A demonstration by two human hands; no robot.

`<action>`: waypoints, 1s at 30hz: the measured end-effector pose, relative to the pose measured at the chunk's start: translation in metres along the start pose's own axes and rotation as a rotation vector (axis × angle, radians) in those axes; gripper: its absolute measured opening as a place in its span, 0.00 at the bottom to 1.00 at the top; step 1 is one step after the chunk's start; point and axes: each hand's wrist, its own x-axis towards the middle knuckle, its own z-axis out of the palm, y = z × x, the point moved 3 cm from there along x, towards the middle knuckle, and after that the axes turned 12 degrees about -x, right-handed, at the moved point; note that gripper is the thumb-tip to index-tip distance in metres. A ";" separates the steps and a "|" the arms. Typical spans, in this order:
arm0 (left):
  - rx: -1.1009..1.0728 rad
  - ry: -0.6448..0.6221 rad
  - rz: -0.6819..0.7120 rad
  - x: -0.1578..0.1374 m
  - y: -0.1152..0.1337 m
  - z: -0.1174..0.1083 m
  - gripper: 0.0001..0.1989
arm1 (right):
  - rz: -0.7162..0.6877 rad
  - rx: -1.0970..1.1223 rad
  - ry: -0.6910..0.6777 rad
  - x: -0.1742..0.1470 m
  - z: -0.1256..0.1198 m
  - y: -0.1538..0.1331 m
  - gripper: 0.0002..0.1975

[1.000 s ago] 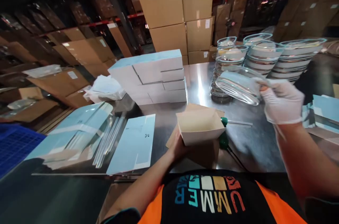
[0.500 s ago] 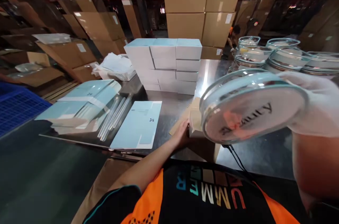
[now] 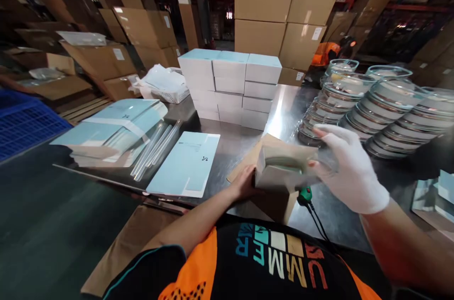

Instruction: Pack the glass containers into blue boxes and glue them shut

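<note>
My left hand [image 3: 244, 182], bare, is wrapped against the left side of a small open-ended white box [image 3: 275, 177] on the table in front of me. A curved greenish rim of a round glass dish [image 3: 283, 162] shows inside the box, mostly hidden by its walls. At the box's right end is my right hand [image 3: 345, 163], in a white glove with bare fingertips showing. Its thumb and forefinger are apart, the thumb close to the box's edge; the area between them is blurred. Brown cardboard [image 3: 273, 203] lies under the box.
Stacked round glass dishes [image 3: 383, 111] stand at right. White boxes with blue tops [image 3: 230, 87] are piled at the back. Flat blue cartons [image 3: 189, 163], clear strips [image 3: 154, 151] and a white basket [image 3: 173, 94] lie left. A green plug with black cord [image 3: 305, 196] is near the box.
My right hand has brought the glass dish from the upper right down to the box and has let it go. My left hand stays on the box. The view has shifted slightly.
</note>
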 end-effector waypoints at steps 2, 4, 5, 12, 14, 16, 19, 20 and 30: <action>-0.012 -0.017 0.000 -0.001 -0.001 -0.001 0.42 | 0.198 0.230 0.108 -0.031 0.013 0.010 0.30; -0.047 -0.017 0.014 -0.002 0.001 -0.001 0.44 | 0.402 0.461 0.098 -0.068 0.037 0.016 0.35; -0.083 -0.007 0.045 -0.002 0.004 -0.002 0.47 | 0.491 0.512 0.055 -0.086 0.050 0.015 0.37; -0.168 0.001 0.397 0.008 0.076 0.008 0.31 | 0.894 0.829 -0.002 -0.111 0.110 -0.013 0.32; -0.195 0.074 0.374 0.011 0.088 0.013 0.31 | 1.027 0.731 0.034 -0.097 0.115 -0.013 0.25; -0.249 0.212 0.362 0.011 0.089 0.014 0.35 | 1.071 0.607 0.108 -0.086 0.117 -0.012 0.21; -0.191 0.170 0.358 0.011 0.083 0.013 0.40 | 1.026 0.600 0.190 -0.079 0.118 -0.006 0.25; -0.144 0.108 0.360 0.011 0.081 0.011 0.38 | 1.013 0.625 0.185 -0.080 0.118 -0.001 0.26; 0.032 0.280 0.410 -0.001 0.082 -0.034 0.30 | 1.036 0.071 -0.789 -0.147 0.133 0.060 0.32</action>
